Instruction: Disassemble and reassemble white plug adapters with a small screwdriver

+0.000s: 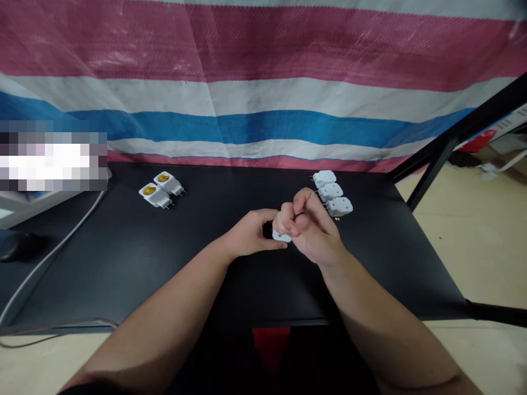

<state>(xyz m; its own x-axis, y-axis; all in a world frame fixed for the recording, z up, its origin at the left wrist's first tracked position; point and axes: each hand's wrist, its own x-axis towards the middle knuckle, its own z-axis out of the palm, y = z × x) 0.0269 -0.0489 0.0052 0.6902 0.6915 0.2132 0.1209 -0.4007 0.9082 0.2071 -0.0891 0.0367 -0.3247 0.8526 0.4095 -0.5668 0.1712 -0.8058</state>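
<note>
You had a small white plastic plug adapter (282, 237) closed in btw your L hand (251, 233) and R hand (315, 230), fingers wrapped round it. Mostly hidden, just one white corner showing below the fingers, so exact pose was hard to tell.

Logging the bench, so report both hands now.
Left hand, right hand closed together on white plug. Three white adapters just past right hand. Two yellow-centred sockets farther left on table.

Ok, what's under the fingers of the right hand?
A white plastic piece shows just below the right hand, beside the left hand. Most of it is covered by the fingers, so its shape cannot be told.
</note>
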